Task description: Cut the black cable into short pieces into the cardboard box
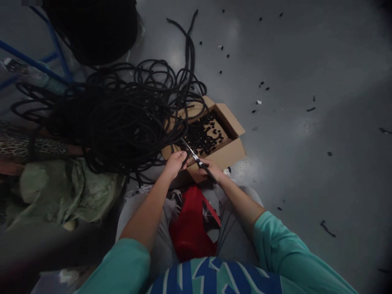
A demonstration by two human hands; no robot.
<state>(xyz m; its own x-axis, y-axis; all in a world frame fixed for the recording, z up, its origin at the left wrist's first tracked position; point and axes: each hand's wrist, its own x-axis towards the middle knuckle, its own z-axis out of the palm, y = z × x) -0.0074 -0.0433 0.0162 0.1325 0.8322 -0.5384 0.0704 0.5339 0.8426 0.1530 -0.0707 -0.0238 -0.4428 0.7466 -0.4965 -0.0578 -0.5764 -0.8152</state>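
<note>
My right hand (212, 168) is closed around the black handles of a pair of scissors (192, 152). Their silver blades point up and left over the near side of an open cardboard box (226, 154). Just left of the blades, my left hand (177, 164) pinches a black cord (185, 161), its end partly hidden by the fingers. Inside the box lie many short black cut pieces (200, 136). A big tangle of black cord (122, 110) spreads left of the box, and some loops hang over its left side.
Small black scraps (267, 88) are scattered over the grey floor (290, 134) on the right. A large black container (98, 28) and a blue metal frame (53, 38) stand at upper left. Green cloth (61, 188) lies at left. Something red (191, 228) is between my legs.
</note>
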